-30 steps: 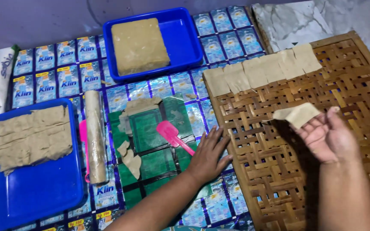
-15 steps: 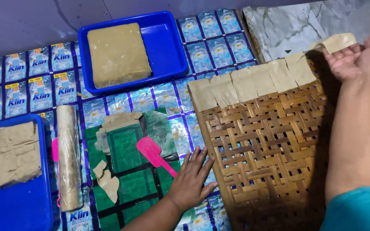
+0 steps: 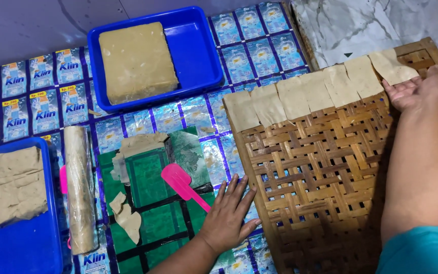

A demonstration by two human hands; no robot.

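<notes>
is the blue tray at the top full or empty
Partly full: the blue tray holds one thick tan dough block filling its left side, while the blue floor on its right side is bare.

Bare woven rack (image 3: 330,167) below dough sheets (image 3: 320,91), spatula (image 3: 182,183) beside left hand (image 3: 227,215)

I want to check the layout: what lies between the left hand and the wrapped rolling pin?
In the head view, the pink plastic spatula and torn beige dough scraps lie on the green mat between the left hand and the wrapped rolling pin.
</notes>
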